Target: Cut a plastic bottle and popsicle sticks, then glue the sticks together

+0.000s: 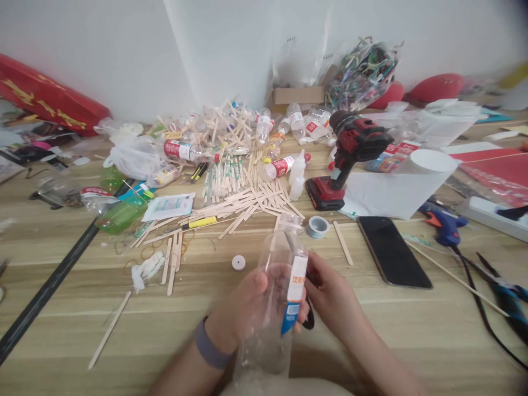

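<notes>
My left hand (243,308) is wrapped round a clear plastic bottle (270,324), its neck pointing away from me. The bottle has no cap on its mouth, and a white, orange and blue label (296,280) shows on its right side. Beside that label, my right hand (330,294) is closed on a black-handled tool (307,318); its working end is hidden behind the bottle, so its kind is unclear. A small white disc with a centre hole (238,263) lies beyond my left hand. A roll of tape (317,226) sits just past the bottle's neck.
Wooden sticks (256,203) and several plastic bottles (183,149) cover the table's back. A red-black cordless drill (350,154) stands upright behind a phone (394,250). At right are a blue glue gun (445,223) and pliers (509,300); a yellow cutter (202,222) lies left.
</notes>
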### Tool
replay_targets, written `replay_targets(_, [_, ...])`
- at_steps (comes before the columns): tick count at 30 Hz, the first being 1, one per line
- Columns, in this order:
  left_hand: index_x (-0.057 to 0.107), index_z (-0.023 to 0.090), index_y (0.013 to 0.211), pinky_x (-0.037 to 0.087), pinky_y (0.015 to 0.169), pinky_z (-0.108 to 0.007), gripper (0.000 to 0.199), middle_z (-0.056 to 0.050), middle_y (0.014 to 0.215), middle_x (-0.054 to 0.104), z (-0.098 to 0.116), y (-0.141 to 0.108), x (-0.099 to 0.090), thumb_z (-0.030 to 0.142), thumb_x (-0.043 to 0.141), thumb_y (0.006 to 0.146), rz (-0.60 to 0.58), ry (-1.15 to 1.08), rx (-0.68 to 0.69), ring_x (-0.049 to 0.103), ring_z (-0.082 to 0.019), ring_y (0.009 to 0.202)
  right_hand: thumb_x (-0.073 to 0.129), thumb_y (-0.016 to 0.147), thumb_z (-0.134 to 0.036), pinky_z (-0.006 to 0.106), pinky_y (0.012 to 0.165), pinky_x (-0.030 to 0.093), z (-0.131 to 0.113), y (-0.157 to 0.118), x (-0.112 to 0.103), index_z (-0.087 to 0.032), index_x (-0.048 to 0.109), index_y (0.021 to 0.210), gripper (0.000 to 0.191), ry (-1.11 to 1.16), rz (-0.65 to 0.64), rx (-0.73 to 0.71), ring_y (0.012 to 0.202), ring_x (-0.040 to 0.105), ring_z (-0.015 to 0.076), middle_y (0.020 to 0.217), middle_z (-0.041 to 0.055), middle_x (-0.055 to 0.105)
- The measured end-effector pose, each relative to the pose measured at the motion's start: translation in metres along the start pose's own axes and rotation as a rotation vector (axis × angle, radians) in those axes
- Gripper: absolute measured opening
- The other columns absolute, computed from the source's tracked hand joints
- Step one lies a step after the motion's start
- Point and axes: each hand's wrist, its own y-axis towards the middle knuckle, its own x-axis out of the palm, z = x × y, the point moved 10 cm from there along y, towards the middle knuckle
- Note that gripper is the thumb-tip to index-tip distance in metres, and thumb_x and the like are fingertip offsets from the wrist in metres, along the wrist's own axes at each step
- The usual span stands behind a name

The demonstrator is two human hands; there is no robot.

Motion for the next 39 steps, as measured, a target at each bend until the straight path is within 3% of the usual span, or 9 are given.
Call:
replay_targets(3, [0.068, 0.010, 0.108, 0.050, 0.054, -0.023, 0.068, -0.010, 0.086, 0.066, -0.001, -0.001, 0.002, 0.070, 0.065, 0.076, -0.065, -0.057, -0.012, 0.065, -0.018, 0.071, 0.054, 0.087, -0.038, 0.032, 0.064, 0.050, -0.005, 0.000, -0.015, -0.023, 0.071, 0.107, 0.029, -0.133, 0.080, -0.047, 0.077, 0.068, 0.0229, 0.093, 0.0082, 0.071])
replay_targets(8, [0.070, 0.015, 0.113, 0.054, 0.061, -0.027, 0.069, -0.013, 0.108, 0.068, 0.004, -0.007, -0.013, 0.072, 0.066, 0.073, -0.047, -0.043, 0.033, 0.067, -0.022, 0.084, 0.049, 0.095, -0.033, 0.026, 0.043, 0.039, -0.022, -0.002, -0.037, -0.025, 0.072, 0.104, 0.026, -0.612, 0.208, -0.257, 0.058, 0.067, 0.0184, 0.086, 0.0040, 0.073])
replay_targets(13, [0.069, 0.011, 0.115, 0.055, 0.069, -0.026, 0.067, -0.010, 0.095, 0.072, 0.009, -0.012, -0.033, 0.066, 0.067, 0.077, 0.072, -0.121, 0.050, 0.068, -0.018, 0.081, 0.052, 0.096, -0.038, 0.026, 0.059, 0.054, -0.033, -0.008, -0.071, -0.020, 0.072, 0.105, 0.028, -0.477, 0.375, -0.359, 0.077, 0.072, 0.0216, 0.089, 0.0066, 0.075])
replay_targets(17, [0.069, 0.009, 0.114, 0.055, 0.084, -0.034, 0.058, -0.013, 0.109, 0.072, 0.008, -0.009, -0.032, 0.058, 0.064, 0.083, 0.096, -0.170, -0.002, 0.070, -0.023, 0.093, 0.049, 0.098, -0.038, 0.030, 0.065, 0.056, -0.039, -0.008, -0.082, -0.021, 0.073, 0.109, 0.031, -0.306, 0.349, -0.335, 0.084, 0.070, 0.0236, 0.093, 0.0082, 0.072])
replay_targets(21, [0.069, 0.012, 0.114, 0.056, 0.067, -0.032, 0.078, -0.011, 0.101, 0.075, 0.001, -0.012, -0.036, 0.074, 0.070, 0.068, 0.106, -0.188, -0.042, 0.072, -0.023, 0.079, 0.051, 0.098, -0.033, 0.030, 0.078, 0.058, -0.046, -0.008, -0.078, -0.025, 0.072, 0.109, 0.024, -0.080, 0.259, -0.359, 0.097, 0.069, 0.0218, 0.106, 0.0067, 0.071])
replay_targets(23, [0.072, 0.014, 0.105, 0.053, 0.060, -0.026, 0.071, -0.007, 0.091, 0.075, -0.002, -0.014, -0.042, 0.070, 0.077, 0.062, 0.168, -0.166, -0.055, 0.071, -0.020, 0.074, 0.053, 0.098, -0.031, 0.029, 0.079, 0.059, -0.046, -0.009, -0.074, -0.025, 0.071, 0.105, 0.021, -0.048, 0.233, -0.358, 0.095, 0.071, 0.0206, 0.101, 0.0049, 0.074])
replay_targets(29, [0.072, 0.012, 0.100, 0.051, 0.072, -0.028, 0.056, -0.008, 0.087, 0.073, 0.012, -0.013, -0.038, 0.056, 0.081, 0.067, 0.302, -0.009, -0.026, 0.068, -0.020, 0.079, 0.053, 0.097, -0.030, 0.024, 0.068, 0.059, -0.065, -0.012, -0.060, -0.024, 0.070, 0.096, 0.018, -0.187, 0.178, -0.440, 0.079, 0.072, 0.0172, 0.088, 0.0021, 0.075])
replay_targets(35, [0.070, 0.013, 0.096, 0.049, 0.065, -0.028, 0.062, -0.006, 0.084, 0.070, 0.024, -0.014, -0.039, 0.064, 0.080, 0.063, 0.408, 0.079, 0.049, 0.065, -0.017, 0.068, 0.054, 0.097, -0.031, 0.026, 0.060, 0.057, -0.088, -0.007, -0.052, -0.020, 0.067, 0.087, 0.019, -0.339, 0.151, -0.489, 0.069, 0.071, 0.0184, 0.079, 0.0031, 0.073])
replay_targets(39, [0.067, 0.017, 0.099, 0.049, 0.065, -0.029, 0.058, -0.004, 0.091, 0.068, 0.030, -0.020, -0.045, 0.057, 0.085, 0.061, 0.495, 0.088, 0.111, 0.066, -0.018, 0.071, 0.050, 0.099, -0.036, 0.028, 0.059, 0.057, -0.097, -0.001, -0.041, -0.017, 0.068, 0.085, 0.029, -0.439, 0.114, -0.524, 0.068, 0.071, 0.0198, 0.079, 0.0058, 0.074])
